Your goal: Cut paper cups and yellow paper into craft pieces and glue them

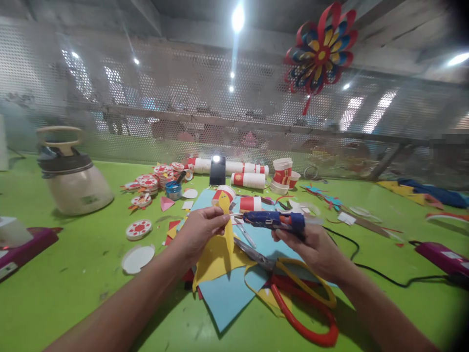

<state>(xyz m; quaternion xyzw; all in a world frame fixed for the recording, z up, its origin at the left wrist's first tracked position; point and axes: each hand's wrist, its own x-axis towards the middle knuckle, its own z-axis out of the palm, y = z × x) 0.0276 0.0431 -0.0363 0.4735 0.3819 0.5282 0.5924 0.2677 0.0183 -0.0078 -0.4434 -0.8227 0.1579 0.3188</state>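
Observation:
My left hand pinches a yellow paper cutout, long and pointed, and holds it upright over the sheets. In my right hand is a blue hot glue gun, its nozzle pointing left at the cutout, close to my left fingertips. Whether the nozzle touches the paper I cannot tell. Below the hands lie large scissors with one red and one yellow handle. They rest on yellow paper and light blue paper. Behind the cutout is a red-and-white paper cup, partly hidden.
Several decorated discs are piled at the back left, near a blue jar. A large jug stands far left. Stacked cups and a phone-like dark block stand behind. A black cord runs to a purple power strip.

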